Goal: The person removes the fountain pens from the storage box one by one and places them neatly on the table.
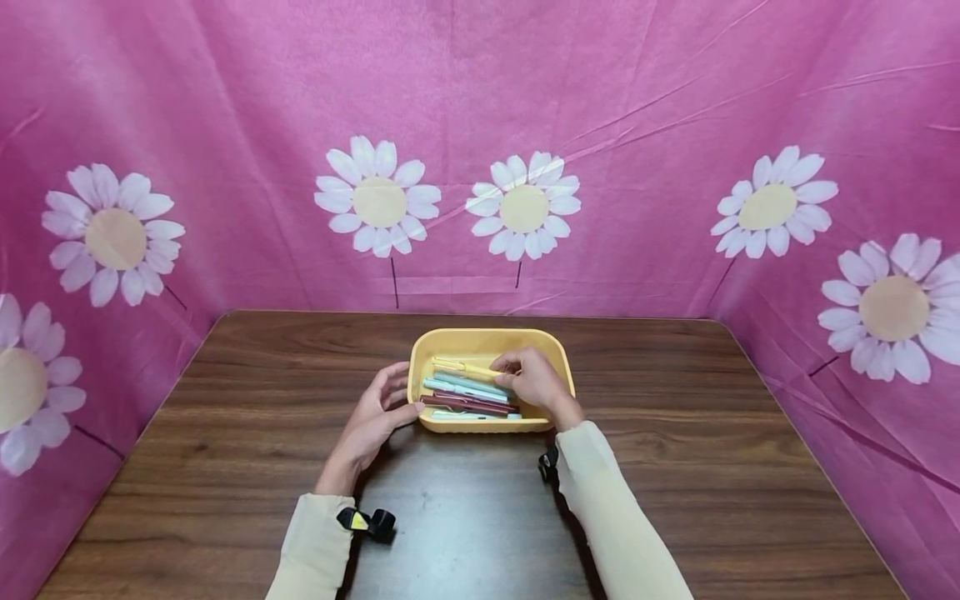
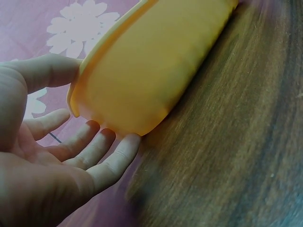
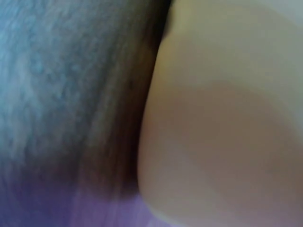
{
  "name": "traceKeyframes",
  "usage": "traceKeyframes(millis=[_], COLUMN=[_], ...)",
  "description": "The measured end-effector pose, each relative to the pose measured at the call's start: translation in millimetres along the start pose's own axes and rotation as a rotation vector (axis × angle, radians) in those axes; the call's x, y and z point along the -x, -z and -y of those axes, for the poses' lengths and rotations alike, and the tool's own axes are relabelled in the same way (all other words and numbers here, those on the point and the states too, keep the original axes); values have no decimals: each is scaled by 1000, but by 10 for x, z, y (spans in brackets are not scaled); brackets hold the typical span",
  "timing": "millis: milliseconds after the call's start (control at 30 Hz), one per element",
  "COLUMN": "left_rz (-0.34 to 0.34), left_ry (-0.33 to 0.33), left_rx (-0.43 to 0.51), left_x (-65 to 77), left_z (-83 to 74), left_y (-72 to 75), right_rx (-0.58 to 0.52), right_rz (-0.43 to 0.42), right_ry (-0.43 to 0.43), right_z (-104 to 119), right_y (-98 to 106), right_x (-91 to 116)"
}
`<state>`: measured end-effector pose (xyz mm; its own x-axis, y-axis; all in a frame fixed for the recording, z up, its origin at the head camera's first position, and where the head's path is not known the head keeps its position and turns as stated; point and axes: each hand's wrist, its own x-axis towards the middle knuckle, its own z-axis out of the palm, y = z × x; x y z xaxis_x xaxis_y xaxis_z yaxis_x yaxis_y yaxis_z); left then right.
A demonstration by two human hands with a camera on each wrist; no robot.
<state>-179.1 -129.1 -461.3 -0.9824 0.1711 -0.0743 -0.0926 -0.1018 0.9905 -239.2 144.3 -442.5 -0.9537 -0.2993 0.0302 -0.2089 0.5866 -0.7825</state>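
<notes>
A yellow plastic basket [image 1: 487, 335] stands on the table, holding several pens that lie crosswise in a row. My right hand [image 1: 536, 383] reaches over its right side and pinches the right end of a yellow pen [image 1: 461, 366], the rearmost one. In front of that lie light blue pens [image 1: 457, 387], dark maroon pens [image 1: 467, 406] and a pale pen [image 1: 465, 416] by the near wall. At the basket's left end, my left hand [image 1: 367, 425] touches the outside with loosely extended fingers [image 2: 106, 163], its thumb at the rim. The right wrist view has only the blurred basket wall [image 3: 222, 118].
Beneath everything is a dark wood-grain table [image 1: 675, 467]. Pink cloth [image 1: 600, 75] with white daisies encloses the back and both sides. Black wrist cameras sit at both cream sleeves [image 1: 615, 508].
</notes>
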Motion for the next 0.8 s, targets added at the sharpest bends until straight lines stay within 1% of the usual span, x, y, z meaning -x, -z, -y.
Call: traceKeyframes(millis=[200,300,400,567,800], left_rz=[-4,-2,-2,-8,-7], left_ry=[1,-6,-9,1,3], left_rx=[-9,-17,-23,-17,-25], left_x=[13,14,11,9,10], left_z=[9,14,18,18,19], left_y=[0,2,0,0,0], right_rx=[-17,-4,7,-3,74], right_rz=[7,-6,-23,-27,-57], right_ry=[16,45,54,77,135], right_z=[26,37,44,37,55], right_y=[51,112,172,210,250], right_x=[21,36,55,77,136])
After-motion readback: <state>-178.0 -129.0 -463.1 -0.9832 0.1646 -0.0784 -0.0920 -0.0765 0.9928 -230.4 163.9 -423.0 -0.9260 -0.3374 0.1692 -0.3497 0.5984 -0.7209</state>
